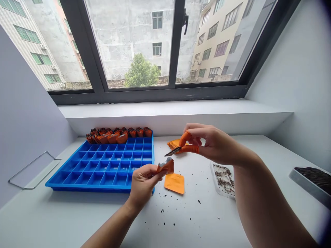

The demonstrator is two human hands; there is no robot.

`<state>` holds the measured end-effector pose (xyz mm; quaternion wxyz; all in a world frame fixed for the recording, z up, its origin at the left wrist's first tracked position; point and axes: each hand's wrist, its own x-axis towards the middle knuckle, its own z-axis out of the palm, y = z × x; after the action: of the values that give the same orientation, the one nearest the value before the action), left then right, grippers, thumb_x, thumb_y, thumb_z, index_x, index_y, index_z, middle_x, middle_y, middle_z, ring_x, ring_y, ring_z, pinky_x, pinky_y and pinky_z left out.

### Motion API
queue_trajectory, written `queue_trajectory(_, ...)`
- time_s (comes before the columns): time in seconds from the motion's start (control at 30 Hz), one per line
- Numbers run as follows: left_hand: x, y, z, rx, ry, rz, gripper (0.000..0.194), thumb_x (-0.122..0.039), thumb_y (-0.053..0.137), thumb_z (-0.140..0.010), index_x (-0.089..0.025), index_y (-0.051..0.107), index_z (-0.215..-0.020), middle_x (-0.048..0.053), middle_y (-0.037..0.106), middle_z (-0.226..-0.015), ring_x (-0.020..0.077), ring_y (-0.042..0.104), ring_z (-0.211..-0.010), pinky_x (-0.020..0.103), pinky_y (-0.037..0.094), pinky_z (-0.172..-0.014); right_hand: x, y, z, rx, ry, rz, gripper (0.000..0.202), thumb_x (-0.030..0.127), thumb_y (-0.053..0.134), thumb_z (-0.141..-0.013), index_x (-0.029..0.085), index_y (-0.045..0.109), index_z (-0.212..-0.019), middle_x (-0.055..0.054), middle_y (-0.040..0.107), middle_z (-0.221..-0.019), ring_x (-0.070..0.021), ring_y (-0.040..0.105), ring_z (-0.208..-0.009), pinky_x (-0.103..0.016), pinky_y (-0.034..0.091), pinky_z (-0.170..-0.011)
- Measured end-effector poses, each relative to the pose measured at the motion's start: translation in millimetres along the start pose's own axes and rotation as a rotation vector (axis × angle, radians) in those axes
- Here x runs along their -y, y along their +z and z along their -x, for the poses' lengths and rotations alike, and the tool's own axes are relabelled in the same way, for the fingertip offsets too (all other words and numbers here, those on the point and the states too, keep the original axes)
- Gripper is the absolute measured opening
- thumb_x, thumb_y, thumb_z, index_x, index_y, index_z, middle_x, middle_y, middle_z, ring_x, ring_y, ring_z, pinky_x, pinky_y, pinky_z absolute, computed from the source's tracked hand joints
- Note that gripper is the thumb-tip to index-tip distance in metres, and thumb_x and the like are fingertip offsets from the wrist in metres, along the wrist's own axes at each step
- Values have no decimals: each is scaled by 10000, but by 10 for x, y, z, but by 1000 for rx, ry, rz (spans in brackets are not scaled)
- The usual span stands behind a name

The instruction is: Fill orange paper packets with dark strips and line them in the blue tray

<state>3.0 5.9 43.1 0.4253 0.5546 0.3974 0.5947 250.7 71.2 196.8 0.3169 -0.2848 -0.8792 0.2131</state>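
My left hand pinches a small orange sachet whose torn-looking mouth gapes upward, showing a silvery inside. Just above that mouth, my right hand grips a thin bundle of dark flat strips between thumb and forefinger, both covered with orange finger cots. The bundle's tip points down and left, close to the sachet but apart from it. A flat orange sachet lies on the table below my left fingertips. Behind my right fingers sits a stack of orange sachets, partly hidden.
A blue compartment tray stands left, several orange sachets upright in its back rows. Right are a clear plastic box with dark crumbs and a container of dark strips. Dark flakes dot the table; a wire handle is far left.
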Motion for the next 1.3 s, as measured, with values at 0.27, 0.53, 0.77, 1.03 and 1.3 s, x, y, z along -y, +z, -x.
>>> queue_trajectory(0.27, -50, 14, 7, 31, 37, 28, 259, -389, 902, -877, -165, 810, -785, 34, 708, -709, 151, 645, -662, 256, 552, -603, -46, 114, -55, 102, 34, -61, 274, 507, 770, -975, 235, 790, -945, -26, 618, -922, -132, 550, -750, -276, 463, -620)
queue_trajectory(0.53, -27, 19, 14, 31, 31, 49, 191, -344, 920, -861, -186, 827, -810, 23, 727, -719, 150, 659, -671, 261, 570, -629, -103, 72, -50, 94, 65, -123, 274, 498, 810, -942, 226, 779, -924, -19, 612, -906, -130, 539, -740, -282, 449, -611)
queue_trajectory(0.77, -7, 19, 8, 29, 25, 43, 196, -343, 922, -857, -179, 829, -801, 22, 704, -700, 149, 644, -665, 255, 547, -609, -95, -33, 8, 91, 60, -109, 273, 501, 796, -955, 228, 797, -951, -24, 623, -917, -120, 526, -715, -287, 444, -609)
queue_trajectory(1.03, -9, 19, 11, 46, 33, 13, 175, -327, 899, -878, -182, 837, -803, 24, 700, -707, 137, 608, -668, 243, 502, -616, -116, -15, -7, 172, 73, -77, 313, 533, 797, -947, 220, 798, -952, -15, 597, -901, -123, 503, -725, -286, 441, -630)
queue_trajectory(1.3, 9, 10, 11, 66, 11, -20, 203, -356, 894, -877, -172, 819, -834, 32, 693, -744, 139, 599, -680, 244, 483, -620, -121, 3, -7, 215, 68, -39, 311, 538, 803, -942, 227, 792, -927, -3, 571, -875, -127, 515, -741, -283, 456, -655)
